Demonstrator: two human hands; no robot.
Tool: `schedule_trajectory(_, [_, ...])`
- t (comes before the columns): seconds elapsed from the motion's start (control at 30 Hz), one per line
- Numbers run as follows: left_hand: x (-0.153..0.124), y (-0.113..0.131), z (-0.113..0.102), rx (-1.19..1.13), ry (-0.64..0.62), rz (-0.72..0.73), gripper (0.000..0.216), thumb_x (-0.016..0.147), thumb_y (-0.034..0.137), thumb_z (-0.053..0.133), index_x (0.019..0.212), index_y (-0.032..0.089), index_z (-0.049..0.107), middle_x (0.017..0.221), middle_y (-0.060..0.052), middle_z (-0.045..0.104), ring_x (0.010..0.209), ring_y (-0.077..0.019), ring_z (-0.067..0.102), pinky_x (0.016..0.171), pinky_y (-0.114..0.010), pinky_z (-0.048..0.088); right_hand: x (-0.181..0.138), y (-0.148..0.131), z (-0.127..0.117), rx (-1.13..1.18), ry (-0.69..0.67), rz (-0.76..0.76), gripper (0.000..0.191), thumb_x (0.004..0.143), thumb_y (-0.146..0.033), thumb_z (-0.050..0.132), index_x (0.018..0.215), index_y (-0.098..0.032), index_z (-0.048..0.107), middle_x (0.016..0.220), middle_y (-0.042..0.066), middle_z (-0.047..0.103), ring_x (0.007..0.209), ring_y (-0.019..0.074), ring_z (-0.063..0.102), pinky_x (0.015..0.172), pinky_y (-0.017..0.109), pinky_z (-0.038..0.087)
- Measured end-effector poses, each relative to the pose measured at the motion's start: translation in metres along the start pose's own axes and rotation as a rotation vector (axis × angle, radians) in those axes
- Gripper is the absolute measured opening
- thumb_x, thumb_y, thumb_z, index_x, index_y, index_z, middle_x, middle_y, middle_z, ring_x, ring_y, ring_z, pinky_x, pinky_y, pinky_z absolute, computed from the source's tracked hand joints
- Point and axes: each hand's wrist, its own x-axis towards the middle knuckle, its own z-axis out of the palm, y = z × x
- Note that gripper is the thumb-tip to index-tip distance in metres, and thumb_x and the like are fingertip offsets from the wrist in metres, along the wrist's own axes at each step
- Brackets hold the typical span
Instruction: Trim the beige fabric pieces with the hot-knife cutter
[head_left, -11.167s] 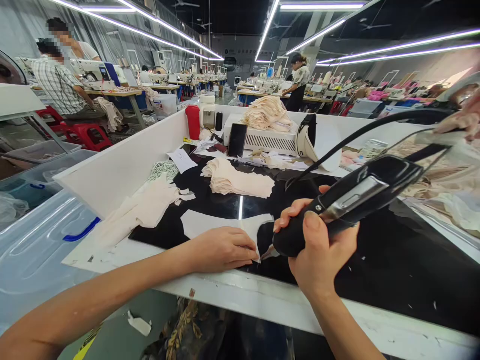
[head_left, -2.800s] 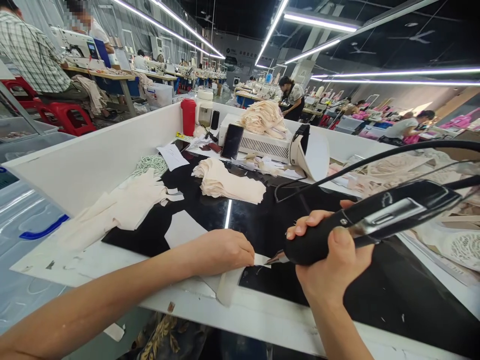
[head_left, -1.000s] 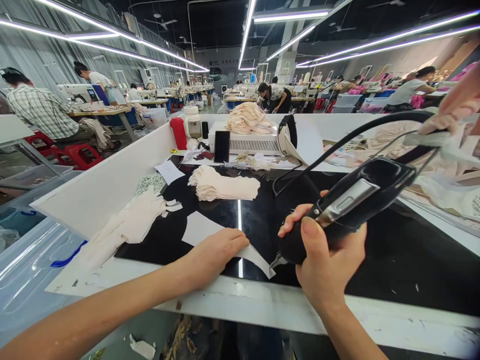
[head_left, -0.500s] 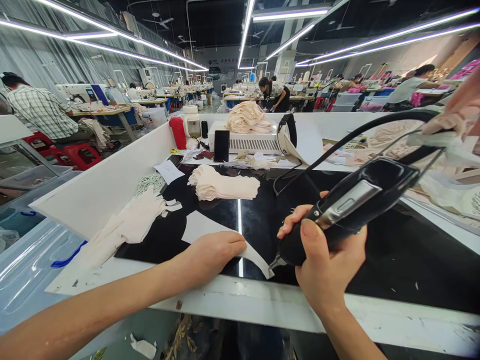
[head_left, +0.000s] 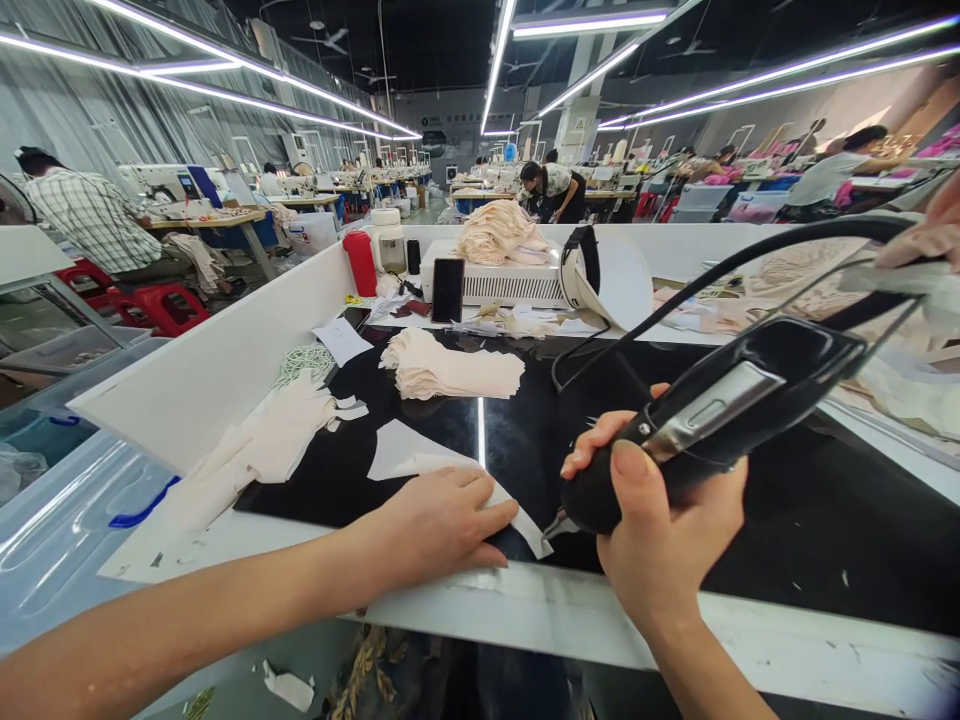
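My right hand (head_left: 671, 515) is wrapped round a black corded handheld tool (head_left: 739, 400) with a silver lever on its side. The tool's pointed metal tip (head_left: 559, 525) is at the right end of a curved white piece (head_left: 397, 448), which lies flat on the black work surface (head_left: 810, 520). My left hand (head_left: 450, 520) rests on this piece with fingers spread, pressing it down. A cream cloth edge (head_left: 435, 462) shows along the piece beside my left knuckles. The part under my palm is hidden.
Behind stands a stack of cream cloth pieces (head_left: 457, 365). More cream pieces (head_left: 277, 440) lie at the left near green cord (head_left: 306, 365). A phone (head_left: 448, 290) leans on a white box (head_left: 510, 288). A black cable (head_left: 705, 275) arches over the right. A white partition (head_left: 225, 350) borders the left.
My left hand has slid right along the white piece, and its fingers have spread from a closed pose. The cream edge now shows. The tool tip stays at the piece's right end.
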Motion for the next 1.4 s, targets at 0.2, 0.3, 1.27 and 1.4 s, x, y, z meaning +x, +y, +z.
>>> schedule_trajectory(0.2, [-0.002,0.004,-0.002,0.042,0.034,0.003,0.056,0.098,0.061,0.073,0.133,0.018,0.064,0.115,-0.012,0.07,0.109,-0.0307,0.069,0.089,-0.038,0.055,-0.001,0.001,0.001,-0.004,-0.007,-0.005,0.035,0.09,-0.033,0.086,0.11,-0.026,0.059,0.083,-0.005,0.072,0.059,0.0131,0.065,0.054,0.028,0.058])
schedule_trajectory(0.3, [-0.004,0.005,-0.001,0.033,0.04,0.008,0.061,0.096,0.061,0.076,0.138,0.019,0.063,0.117,-0.013,0.07,0.111,-0.0309,0.069,0.089,-0.037,0.055,0.0,0.001,0.001,-0.009,-0.004,-0.006,0.035,0.09,-0.033,0.086,0.11,-0.026,0.059,0.082,-0.005,0.072,0.058,0.0133,0.065,0.054,0.028,0.058])
schedule_trajectory(1.27, [-0.005,0.011,0.013,-0.063,0.065,-0.029,0.063,0.098,0.062,0.072,0.144,0.02,0.058,0.127,-0.018,0.066,0.123,-0.0349,0.066,0.101,-0.045,0.058,0.019,0.016,0.027,0.053,0.02,0.063,0.051,0.082,-0.041,0.086,0.121,-0.026,0.057,0.077,-0.007,0.067,0.054,0.0137,0.06,0.047,0.029,0.055])
schedule_trajectory(1.4, [-0.005,0.01,0.014,-0.074,0.062,-0.029,0.064,0.098,0.063,0.072,0.144,0.021,0.059,0.127,-0.017,0.066,0.124,-0.0346,0.066,0.102,-0.044,0.058,0.018,0.015,0.028,0.042,0.013,0.064,0.048,0.083,-0.039,0.085,0.119,-0.026,0.056,0.077,-0.007,0.067,0.054,0.0139,0.06,0.048,0.029,0.056])
